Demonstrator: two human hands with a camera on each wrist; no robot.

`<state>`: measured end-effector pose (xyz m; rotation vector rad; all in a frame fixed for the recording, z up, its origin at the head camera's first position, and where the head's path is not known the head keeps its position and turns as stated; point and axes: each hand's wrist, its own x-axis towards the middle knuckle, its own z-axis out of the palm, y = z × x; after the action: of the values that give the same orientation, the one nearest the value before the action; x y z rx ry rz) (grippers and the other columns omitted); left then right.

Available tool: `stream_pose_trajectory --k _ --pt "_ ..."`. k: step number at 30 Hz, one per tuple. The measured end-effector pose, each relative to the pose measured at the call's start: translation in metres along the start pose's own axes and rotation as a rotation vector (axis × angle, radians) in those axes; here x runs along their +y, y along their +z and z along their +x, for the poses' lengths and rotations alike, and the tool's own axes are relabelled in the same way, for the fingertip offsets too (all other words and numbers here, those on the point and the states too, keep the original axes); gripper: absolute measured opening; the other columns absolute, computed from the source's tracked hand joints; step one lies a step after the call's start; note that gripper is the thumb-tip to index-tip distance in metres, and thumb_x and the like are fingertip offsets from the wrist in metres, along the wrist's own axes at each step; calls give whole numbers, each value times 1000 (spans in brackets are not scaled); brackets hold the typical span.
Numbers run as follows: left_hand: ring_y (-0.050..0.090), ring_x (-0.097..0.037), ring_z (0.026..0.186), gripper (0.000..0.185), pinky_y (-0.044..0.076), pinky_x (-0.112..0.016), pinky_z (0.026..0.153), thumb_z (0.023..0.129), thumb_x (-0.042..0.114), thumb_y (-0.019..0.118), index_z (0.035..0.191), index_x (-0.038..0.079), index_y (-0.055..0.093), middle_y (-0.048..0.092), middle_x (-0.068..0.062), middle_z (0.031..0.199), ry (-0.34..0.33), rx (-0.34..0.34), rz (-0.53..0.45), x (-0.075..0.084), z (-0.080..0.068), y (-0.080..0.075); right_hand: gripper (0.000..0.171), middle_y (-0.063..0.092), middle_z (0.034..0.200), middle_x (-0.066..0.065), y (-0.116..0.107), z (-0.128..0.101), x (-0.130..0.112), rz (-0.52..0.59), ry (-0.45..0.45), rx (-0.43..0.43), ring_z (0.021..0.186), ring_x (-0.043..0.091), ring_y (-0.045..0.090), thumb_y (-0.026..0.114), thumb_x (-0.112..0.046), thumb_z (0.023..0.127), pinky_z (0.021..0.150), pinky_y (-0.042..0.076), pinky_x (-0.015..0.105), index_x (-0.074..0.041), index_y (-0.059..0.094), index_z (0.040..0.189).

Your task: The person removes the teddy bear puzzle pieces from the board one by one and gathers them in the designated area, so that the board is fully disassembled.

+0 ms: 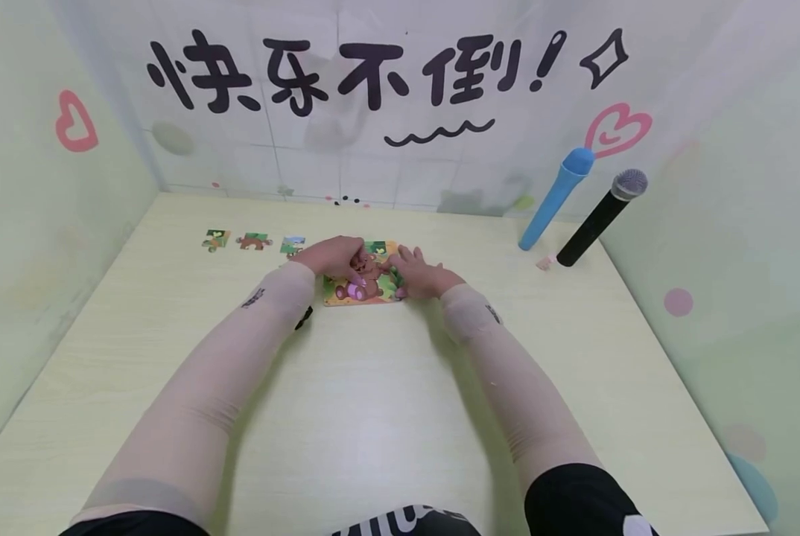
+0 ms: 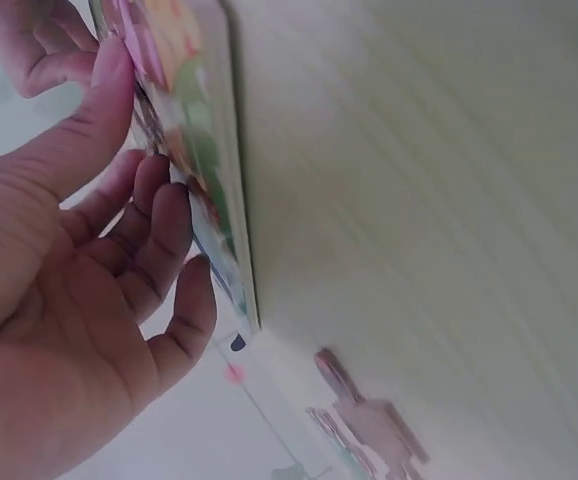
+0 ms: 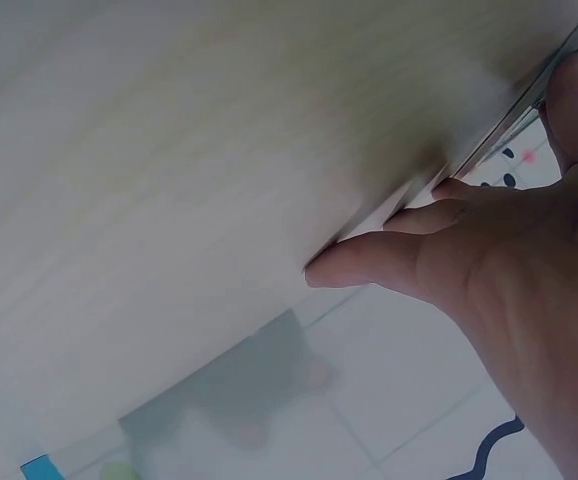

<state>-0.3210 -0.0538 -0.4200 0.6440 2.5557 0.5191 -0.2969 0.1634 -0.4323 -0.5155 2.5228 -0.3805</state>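
Where the left wall rises: a pink heart [image 1: 76, 121] is printed on it.
Loose pieces: near the far edge of the pale table [image 1: 353, 394] lie a green-topped piece [image 1: 216, 239], a brown piece [image 1: 254, 241] and a blue-topped piece [image 1: 293, 244], set apart in a row.
Left hand: the left hand [image 1: 330, 257] reaches over the puzzle's upper left, thumb and bent fingers against it; I cannot tell whether they pinch a piece.
Bear puzzle: the rectangular puzzle [image 1: 371, 277] is on the table between the hands, to the right of the row, its picture a brown bear amid green and orange.
Right hand: the right hand [image 1: 422, 275] lies at the puzzle's right side, fingers fairly straight and spread.
Microphones: a blue microphone [image 1: 553, 202] stands near the far edge, its head overlapping another pink heart [image 1: 628, 128] on the backdrop; right of it is a black microphone [image 1: 597, 223] with a silvery head.
Right wall: a purple spot [image 1: 678, 301] marks it.
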Motion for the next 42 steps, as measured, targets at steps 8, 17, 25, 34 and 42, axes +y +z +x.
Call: stream_pose_trajectory --k 8,17,25,34,42 --pt "53 -24 94 40 46 -37 83 90 21 80 117 3 58 59 -10 107 50 4 -37 -11 4 -3 51 -7 169 14 0 1 -1 -11 8 -7 152 42 -13 61 -16 100 108 2 81 -25 40 145" --pt "55 -23 94 31 48 -38 86 94 19 74 119 1 65 63 -10 107 88 15 1 -13 7 -2 48 -6 169 14 1 1 -1 -13 6 0 153 42 -12 60 -16 101 109 4 80 -25 39 143" --pt "54 -21 84 20 46 -37 78 94 19 74 109 6 71 64 -6 95 92 33 122 -8 4 -4 49 -6 170 14 2 2 -1 -11 12 2 153 41 -12 60 -17 100 109 3 80 -25 40 144" --pt "51 -20 77 10 42 -35 71 89 15 72 90 9 63 58 -4 85 124 96 185 -9 1 -2 50 -6 170 14 3 3 0 -13 15 2 153 41 -13 61 -18 101 109 4 80 -27 39 144" --pt "53 -23 83 16 44 -37 76 91 17 72 100 6 64 61 -7 93 116 91 171 -9 -3 -6 54 -8 169 13 1 1 -1 -17 18 -4 152 41 -13 61 -18 101 110 3 79 -27 37 148"
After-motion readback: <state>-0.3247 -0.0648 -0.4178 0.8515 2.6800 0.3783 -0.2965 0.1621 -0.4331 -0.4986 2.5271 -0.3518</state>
